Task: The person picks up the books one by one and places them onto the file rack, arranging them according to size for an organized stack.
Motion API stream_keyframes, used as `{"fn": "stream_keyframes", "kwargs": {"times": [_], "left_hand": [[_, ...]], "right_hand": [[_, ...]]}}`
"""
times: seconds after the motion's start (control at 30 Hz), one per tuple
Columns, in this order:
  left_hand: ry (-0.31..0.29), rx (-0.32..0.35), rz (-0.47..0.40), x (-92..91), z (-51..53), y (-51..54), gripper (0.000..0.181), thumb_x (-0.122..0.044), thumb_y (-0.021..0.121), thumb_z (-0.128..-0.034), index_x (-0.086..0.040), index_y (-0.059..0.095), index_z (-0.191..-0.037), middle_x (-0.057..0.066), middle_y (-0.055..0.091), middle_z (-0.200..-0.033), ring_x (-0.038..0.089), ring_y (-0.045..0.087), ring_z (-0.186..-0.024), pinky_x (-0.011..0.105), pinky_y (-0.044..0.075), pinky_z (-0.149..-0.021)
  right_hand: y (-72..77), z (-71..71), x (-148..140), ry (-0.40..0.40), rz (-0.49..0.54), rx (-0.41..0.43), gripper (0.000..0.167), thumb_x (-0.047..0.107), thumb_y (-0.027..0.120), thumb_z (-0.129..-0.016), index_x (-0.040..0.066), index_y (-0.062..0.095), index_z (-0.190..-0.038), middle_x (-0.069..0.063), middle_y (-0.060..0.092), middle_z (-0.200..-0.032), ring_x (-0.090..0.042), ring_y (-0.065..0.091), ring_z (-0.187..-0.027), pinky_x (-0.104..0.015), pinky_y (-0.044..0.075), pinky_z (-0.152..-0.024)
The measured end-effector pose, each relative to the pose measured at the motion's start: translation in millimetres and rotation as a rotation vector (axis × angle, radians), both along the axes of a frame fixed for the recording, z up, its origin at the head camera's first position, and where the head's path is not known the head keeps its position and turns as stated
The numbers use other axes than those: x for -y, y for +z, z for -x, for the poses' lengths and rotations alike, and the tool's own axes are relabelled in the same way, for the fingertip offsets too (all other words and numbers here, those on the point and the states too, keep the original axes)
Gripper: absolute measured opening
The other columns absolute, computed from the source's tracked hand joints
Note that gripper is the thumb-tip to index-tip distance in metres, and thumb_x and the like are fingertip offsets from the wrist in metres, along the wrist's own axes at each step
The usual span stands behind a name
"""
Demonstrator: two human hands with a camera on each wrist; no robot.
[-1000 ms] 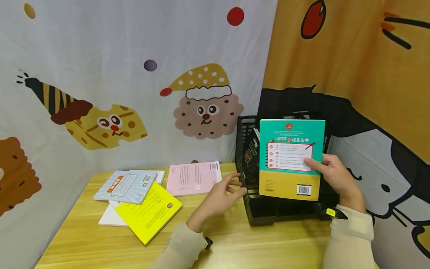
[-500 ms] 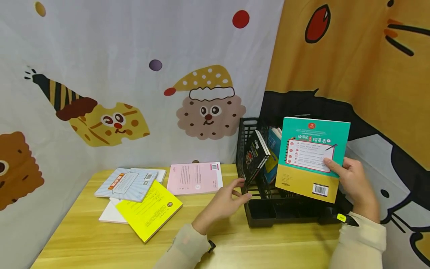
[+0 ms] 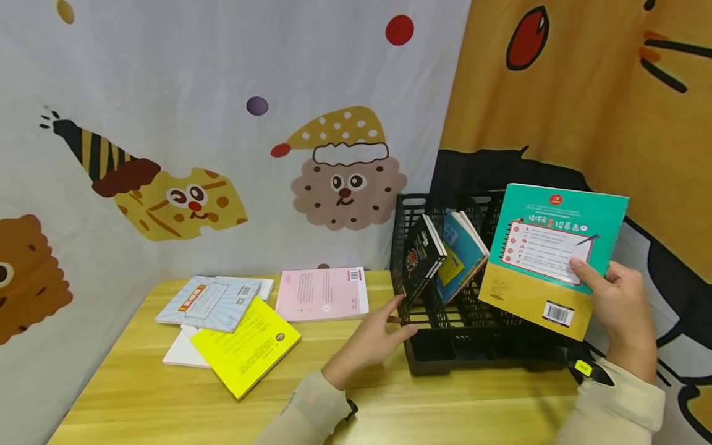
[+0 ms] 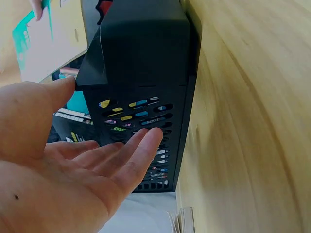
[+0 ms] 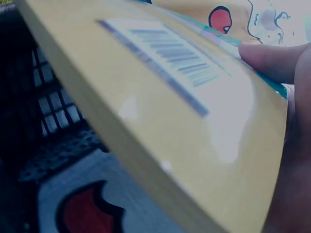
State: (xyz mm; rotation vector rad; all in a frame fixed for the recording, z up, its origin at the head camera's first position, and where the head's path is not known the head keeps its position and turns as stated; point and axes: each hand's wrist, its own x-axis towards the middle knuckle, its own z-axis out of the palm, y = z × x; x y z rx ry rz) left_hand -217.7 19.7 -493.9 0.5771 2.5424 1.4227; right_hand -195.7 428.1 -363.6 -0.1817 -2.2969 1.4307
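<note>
My right hand (image 3: pixel 625 312) pinches a green-and-yellow book (image 3: pixel 547 259) by its right edge, thumb on the back cover. The book is tilted, in front of the right part of a black book rack (image 3: pixel 434 364); the right wrist view shows its barcode (image 5: pixel 170 53) close up. At the rack's left side, my left hand (image 3: pixel 369 340) has its fingers extended against the slotted side wall (image 4: pixel 141 111), with the thumb at the front corner. Inside the rack lean black books (image 3: pixel 424 256) and, to their right, blue books (image 3: pixel 461 256).
On the wooden table (image 3: pixel 167 408) to the left lie a pink book (image 3: pixel 322 293), a pale blue book (image 3: pixel 208 303), a yellow book (image 3: pixel 247 349) and a white one (image 3: pixel 183 352) partly under it. Patterned curtains (image 3: pixel 194 93) hang behind and at the right.
My right hand has carried the green-and-yellow book to the right and tilted it, uncovering the blue books and the rack's slots. My left hand stays by the rack's left side.
</note>
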Motion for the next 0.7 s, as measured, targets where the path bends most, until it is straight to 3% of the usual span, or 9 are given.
{"fn": "stream_keyframes", "kwargs": {"times": [0.07,0.13,0.23,0.43,0.53,0.6,0.7], "left_hand": [[-0.005,0.01,-0.001,-0.6,0.3,0.2,0.079,-0.052,0.067,-0.1092,-0.025,0.033,-0.176,0.009,0.05,-0.173,0.03,0.069,-0.14,0.053,0.055,-0.116],[-0.003,0.017,0.002,-1.0,0.5,0.3,0.079,-0.051,0.067,-0.1093,-0.023,0.034,-0.175,0.011,0.054,-0.17,0.031,0.07,-0.138,0.053,0.056,-0.115],[0.004,0.032,0.007,-0.2,0.8,0.8,0.079,-0.051,0.067,-0.1093,-0.024,0.034,-0.175,0.012,0.058,-0.166,0.031,0.071,-0.136,0.05,0.058,-0.11],[-0.003,0.051,-0.01,0.4,1.7,-1.8,0.08,-0.051,0.068,-0.1092,-0.024,0.033,-0.176,0.009,0.051,-0.172,0.03,0.07,-0.137,0.039,0.062,-0.097],[-0.005,0.054,-0.005,0.3,2.1,-3.5,0.08,-0.052,0.067,-0.1093,-0.024,0.033,-0.176,0.008,0.052,-0.172,0.027,0.071,-0.136,0.035,0.062,-0.094],[-0.003,0.056,-0.006,0.2,2.5,-3.7,0.079,-0.052,0.067,-0.1092,-0.025,0.034,-0.175,0.011,0.058,-0.166,0.027,0.072,-0.133,0.034,0.061,-0.09],[-0.005,0.055,-0.009,0.0,3.4,-4.0,0.079,-0.052,0.068,-0.1091,-0.024,0.034,-0.175,0.015,0.065,-0.158,0.026,0.074,-0.13,0.031,0.06,-0.083]], "right_hand": [[2.0,-3.5,-2.4,-0.046,-0.06,0.034,0.007,0.034,0.067,-0.111,0.035,0.073,-0.108,0.04,0.069,-0.079,0.008,0.069,-0.067,-0.013,0.054,-0.061],[3.8,-5.5,-2.8,-0.068,-0.115,0.053,0.026,0.038,0.065,-0.112,0.015,0.076,-0.118,0.043,0.065,-0.077,0.009,0.067,-0.065,-0.015,0.054,-0.059],[4.5,-3.8,-1.5,-0.097,-0.184,0.068,0.058,0.042,0.063,-0.112,-0.011,0.067,-0.135,0.047,0.059,-0.075,0.012,0.063,-0.066,-0.019,0.049,-0.055],[0.8,5.1,5.5,-0.168,-0.219,0.044,0.063,0.047,0.065,-0.11,-0.012,0.07,-0.134,0.052,0.051,-0.069,0.016,0.056,-0.066,-0.027,0.041,-0.051],[-1.7,10.9,10.3,-0.156,-0.272,0.047,0.064,0.049,0.062,-0.111,-0.009,0.071,-0.136,0.052,0.049,-0.071,0.015,0.053,-0.066,-0.029,0.039,-0.05],[-2.9,14.5,13.9,-0.134,-0.305,0.046,0.063,0.048,0.061,-0.112,-0.009,0.071,-0.137,0.038,0.063,-0.074,0.015,0.054,-0.067,-0.029,0.041,-0.05],[-5.0,18.5,18.0,-0.114,-0.342,0.052,0.062,0.047,0.059,-0.113,-0.009,0.07,-0.137,-0.008,0.084,-0.092,0.015,0.052,-0.068,-0.027,0.042,-0.053]]}}
